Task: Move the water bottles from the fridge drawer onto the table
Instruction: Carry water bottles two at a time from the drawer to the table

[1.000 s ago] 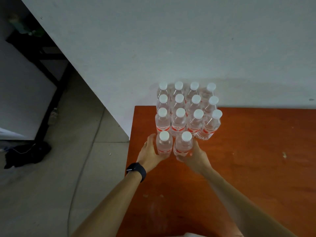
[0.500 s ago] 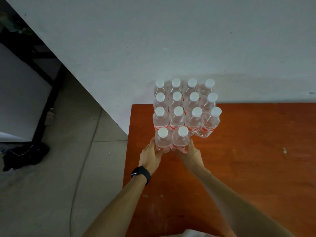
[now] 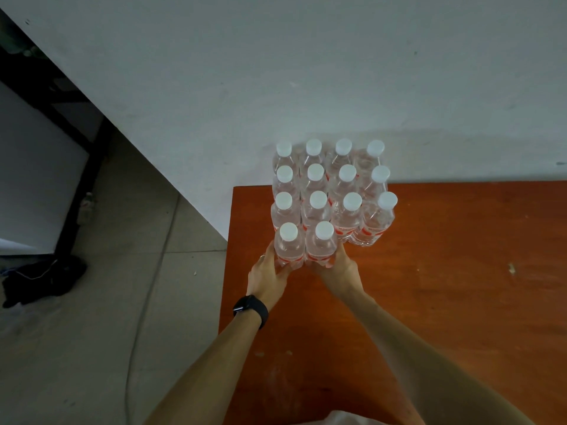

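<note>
Several clear water bottles with white caps and red labels stand upright in tight rows (image 3: 346,197) at the back left corner of the orange-brown table (image 3: 445,271), against the wall. Two more bottles stand in front of the rows. My left hand (image 3: 268,276) grips the base of the front left bottle (image 3: 288,243). My right hand (image 3: 340,269) grips the base of the front right bottle (image 3: 322,242). Both bottles touch each other and the row behind. The fridge drawer is out of view.
A white wall (image 3: 306,72) runs behind the table. The table's left edge drops to a grey tiled floor (image 3: 107,302) with a thin cable. A dark frame (image 3: 76,185) and a black bundle (image 3: 40,280) lie at the far left.
Both hands have pushed the two front bottles back and together, snug against the rows. The view has shifted slightly.
</note>
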A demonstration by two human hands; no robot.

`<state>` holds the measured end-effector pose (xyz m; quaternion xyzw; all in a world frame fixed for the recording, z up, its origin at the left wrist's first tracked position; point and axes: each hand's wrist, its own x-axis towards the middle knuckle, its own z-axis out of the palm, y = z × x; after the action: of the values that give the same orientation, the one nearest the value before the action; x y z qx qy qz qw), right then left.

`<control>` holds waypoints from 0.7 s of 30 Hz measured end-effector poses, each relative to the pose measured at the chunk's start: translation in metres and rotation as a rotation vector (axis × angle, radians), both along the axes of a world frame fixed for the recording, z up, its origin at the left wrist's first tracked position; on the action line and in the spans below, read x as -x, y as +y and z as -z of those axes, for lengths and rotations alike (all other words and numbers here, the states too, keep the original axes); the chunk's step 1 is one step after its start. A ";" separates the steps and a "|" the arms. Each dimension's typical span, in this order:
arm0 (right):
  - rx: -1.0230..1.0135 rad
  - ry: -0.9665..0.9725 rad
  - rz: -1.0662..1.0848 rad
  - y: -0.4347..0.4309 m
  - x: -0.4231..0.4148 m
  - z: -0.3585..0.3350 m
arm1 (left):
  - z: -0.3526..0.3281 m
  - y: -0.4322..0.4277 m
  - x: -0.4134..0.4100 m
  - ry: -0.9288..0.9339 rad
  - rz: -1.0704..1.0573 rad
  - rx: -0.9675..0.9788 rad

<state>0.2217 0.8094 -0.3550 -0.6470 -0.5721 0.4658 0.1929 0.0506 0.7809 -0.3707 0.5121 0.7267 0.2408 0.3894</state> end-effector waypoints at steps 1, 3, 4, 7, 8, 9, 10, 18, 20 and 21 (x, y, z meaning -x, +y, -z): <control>0.003 0.002 -0.002 0.001 0.000 0.000 | -0.001 0.001 0.001 -0.006 0.000 0.005; 0.015 0.002 -0.016 0.002 -0.001 0.001 | -0.003 0.003 0.004 -0.017 0.015 0.025; 0.022 -0.001 -0.032 0.003 -0.001 0.001 | -0.005 0.004 0.006 -0.013 0.029 0.037; 0.044 -0.052 -0.103 0.004 -0.005 -0.001 | -0.011 0.005 0.008 0.001 0.062 0.058; 0.061 -0.066 -0.125 0.004 -0.007 -0.002 | -0.012 0.005 0.008 0.003 0.063 0.065; 0.083 -0.085 -0.140 0.002 -0.011 -0.002 | -0.014 0.004 0.008 0.008 0.065 0.075; 0.113 -0.109 -0.145 -0.001 -0.016 -0.004 | -0.015 0.003 0.008 0.022 0.071 0.086; 0.159 -0.238 -0.167 -0.053 -0.074 -0.025 | -0.024 -0.033 -0.002 0.193 0.173 0.239; 0.112 -0.277 -0.210 -0.071 -0.092 -0.028 | -0.028 -0.042 -0.016 0.217 0.221 0.252; 0.094 -0.295 -0.224 -0.080 -0.102 -0.030 | -0.030 -0.045 -0.025 0.236 0.259 0.252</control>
<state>0.3237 0.7290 -0.3249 -0.6488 -0.6402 0.4106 0.0231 0.0758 0.7356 -0.3405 0.5731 0.7197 0.0343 0.3905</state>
